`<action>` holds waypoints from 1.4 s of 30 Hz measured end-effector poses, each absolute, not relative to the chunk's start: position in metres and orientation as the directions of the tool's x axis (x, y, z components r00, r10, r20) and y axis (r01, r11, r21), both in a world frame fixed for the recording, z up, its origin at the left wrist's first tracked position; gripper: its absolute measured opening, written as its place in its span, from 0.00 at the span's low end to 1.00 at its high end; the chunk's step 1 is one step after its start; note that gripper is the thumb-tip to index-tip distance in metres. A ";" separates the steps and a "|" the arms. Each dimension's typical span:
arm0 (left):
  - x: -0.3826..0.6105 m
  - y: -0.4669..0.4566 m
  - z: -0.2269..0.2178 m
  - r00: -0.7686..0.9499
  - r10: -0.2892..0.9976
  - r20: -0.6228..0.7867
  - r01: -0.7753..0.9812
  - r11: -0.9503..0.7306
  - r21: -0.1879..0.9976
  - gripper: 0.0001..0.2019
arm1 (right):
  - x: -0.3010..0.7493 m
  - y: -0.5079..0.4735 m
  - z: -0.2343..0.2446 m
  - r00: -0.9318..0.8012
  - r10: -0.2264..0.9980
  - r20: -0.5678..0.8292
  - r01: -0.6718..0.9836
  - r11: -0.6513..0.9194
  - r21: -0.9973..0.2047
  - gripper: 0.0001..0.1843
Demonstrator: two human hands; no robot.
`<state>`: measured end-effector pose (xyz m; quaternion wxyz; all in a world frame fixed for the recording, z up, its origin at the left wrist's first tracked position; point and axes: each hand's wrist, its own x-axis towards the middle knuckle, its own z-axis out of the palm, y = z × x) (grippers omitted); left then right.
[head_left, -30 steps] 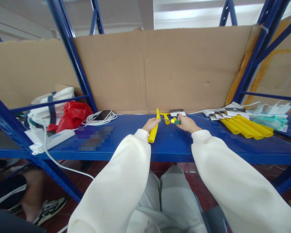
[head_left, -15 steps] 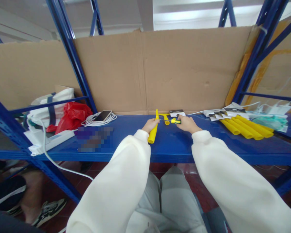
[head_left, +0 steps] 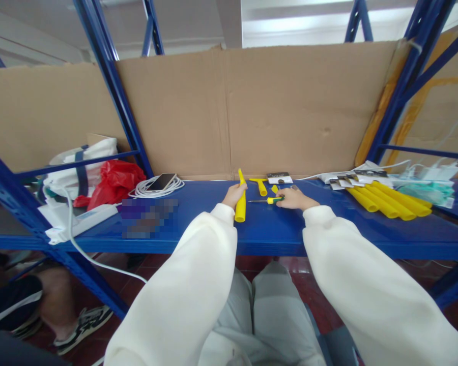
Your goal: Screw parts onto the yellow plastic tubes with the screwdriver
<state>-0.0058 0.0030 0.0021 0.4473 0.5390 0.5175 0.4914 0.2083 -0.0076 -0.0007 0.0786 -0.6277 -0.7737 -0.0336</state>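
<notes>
My left hand (head_left: 234, 195) is closed around a yellow T-shaped handle (head_left: 240, 209), whose hollow tube end points toward me and whose narrow head points away. In my right hand (head_left: 292, 197) is a screwdriver (head_left: 272, 201) with a yellow and green grip. Its thin shaft points left, the tip just right of the tube and apart from it. Beyond the hands a second yellow T-shaped piece (head_left: 261, 187) lies on the blue shelf. A small yellow part (head_left: 275, 188) shows at the right fingers, partly hidden. A black and white card packet (head_left: 280, 178) lies behind.
Several yellow tubes (head_left: 389, 199) with card labels lie at right, beside clear and green plastic packaging (head_left: 423, 185). At left are a phone (head_left: 162, 182) on a coiled white cable (head_left: 137, 192), a power strip (head_left: 95, 218) and a red bag (head_left: 116, 180). Cardboard (head_left: 252, 112) walls the back.
The screwdriver has come down toward me, its tip now away from the handle's head. The yellow handle in my left hand has tilted and shifted slightly left.
</notes>
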 end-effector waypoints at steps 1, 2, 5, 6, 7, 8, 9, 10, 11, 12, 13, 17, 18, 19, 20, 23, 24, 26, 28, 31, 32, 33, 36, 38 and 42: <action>-0.006 0.003 0.002 -0.022 0.998 0.065 0.099 -0.063 0.993 0.07 | 0.207 -0.008 0.000 -0.206 0.967 0.153 0.975 0.216 -0.049 0.12; -0.007 0.003 0.003 -0.025 0.998 0.063 0.078 -0.061 0.995 0.07 | 0.206 -0.009 0.000 -0.214 0.964 0.156 0.973 0.225 -0.055 0.11; -0.008 0.002 0.004 -0.042 0.998 0.053 0.017 -0.052 0.998 0.07 | 0.198 -0.012 0.001 -0.262 0.939 0.224 0.957 0.283 -0.066 0.13; -0.008 0.003 0.004 -0.052 0.997 0.049 -0.003 -0.050 0.999 0.07 | 0.193 -0.012 0.001 -0.291 0.922 0.257 0.947 0.315 -0.058 0.14; -0.008 0.003 0.004 -0.064 0.997 0.044 -0.021 -0.045 0.999 0.07 | 0.188 -0.013 0.000 -0.329 0.900 0.285 0.935 0.354 -0.039 0.15; -0.008 0.003 0.004 -0.077 0.996 0.037 -0.036 -0.040 0.999 0.08 | 0.182 -0.013 0.000 -0.373 0.877 0.304 0.918 0.396 -0.014 0.15; -0.009 0.004 0.005 -0.092 0.995 0.031 -0.050 -0.035 0.998 0.09 | 0.175 -0.012 -0.001 -0.420 0.854 0.307 0.899 0.438 0.014 0.16; -0.009 0.005 0.005 -0.106 0.994 0.026 -0.060 -0.032 0.998 0.10 | 0.168 -0.012 -0.001 -0.464 0.835 0.296 0.879 0.474 0.039 0.16; -0.009 0.006 0.005 -0.118 0.993 0.023 -0.068 -0.031 0.997 0.11 | 0.161 -0.011 -0.001 -0.500 0.823 0.270 0.862 0.503 0.060 0.16; -0.009 0.007 0.005 -0.130 0.991 0.022 -0.076 -0.032 0.997 0.12 | 0.154 -0.010 0.000 -0.524 0.816 0.243 0.849 0.521 0.080 0.16; -0.009 0.008 0.005 -0.138 0.990 0.025 -0.084 -0.037 0.996 0.12 | 0.147 -0.009 0.001 -0.538 0.814 0.218 0.842 0.530 0.100 0.15; -0.010 0.014 0.001 -0.144 0.989 0.033 -0.119 -0.050 0.992 0.12 | 0.128 -0.004 0.003 -0.524 0.836 0.163 0.850 0.500 0.168 0.13; -0.011 0.016 0.000 -0.141 0.989 0.035 -0.126 -0.053 0.991 0.12 | 0.125 -0.002 0.003 -0.518 0.841 0.159 0.853 0.494 0.170 0.12; -0.011 0.017 -0.001 -0.137 0.990 0.037 -0.131 -0.055 0.990 0.12 | 0.123 0.000 0.002 -0.514 0.842 0.162 0.856 0.492 0.162 0.12; -0.012 0.017 -0.001 -0.135 0.990 0.038 -0.137 -0.056 0.989 0.11 | 0.122 0.002 0.000 -0.512 0.842 0.172 0.858 0.493 0.141 0.12; -0.012 0.016 -0.001 -0.134 0.990 0.032 -0.158 -0.053 0.986 0.11 | 0.120 0.010 -0.010 -0.487 0.842 0.233 0.864 0.503 -0.008 0.11; -0.012 0.015 0.000 -0.134 0.991 0.028 -0.164 -0.050 0.985 0.12 | 0.120 0.013 -0.013 -0.471 0.842 0.264 0.859 0.505 -0.077 0.10; -0.011 0.012 0.002 -0.143 0.990 0.017 -0.171 -0.042 0.984 0.12 | 0.122 0.019 -0.016 -0.420 0.841 0.341 0.841 0.502 -0.203 0.09; -0.009 0.008 0.004 -0.157 0.988 0.004 -0.171 -0.031 0.985 0.13 | 0.129 0.025 -0.013 -0.329 0.846 0.420 0.834 0.469 -0.290 0.10; -0.007 0.003 0.007 -0.156 0.988 -0.013 -0.173 -0.014 0.985 0.13 | 0.152 0.033 0.000 -0.153 0.874 0.462 0.867 0.343 -0.362 0.13; -0.007 0.002 0.008 -0.145 0.989 -0.020 -0.172 -0.005 0.985 0.12 | 0.163 0.036 0.005 -0.097 0.886 0.453 0.889 0.282 -0.361 0.14; -0.007 0.002 0.008 -0.131 0.991 -0.026 -0.170 0.004 0.985 0.11 | 0.175 0.038 0.009 -0.045 0.908 0.416 0.916 0.204 -0.346 0.14; -0.007 0.001 0.008 -0.087 0.995 -0.045 -0.158 0.031 0.987 0.09 | 0.213 0.044 0.017 0.067 0.946 0.316 0.975 0.006 -0.223 0.17; -0.006 0.001 0.008 -0.064 0.996 -0.061 -0.146 0.051 0.988 0.08 | 0.234 0.046 0.016 0.093 0.961 0.259 0.991 -0.063 -0.120 0.19; -0.003 0.000 0.010 -0.012 0.995 -0.094 -0.137 0.091 0.986 0.09 | 0.252 0.051 0.007 0.066 0.979 0.190 0.996 -0.075 0.044 0.22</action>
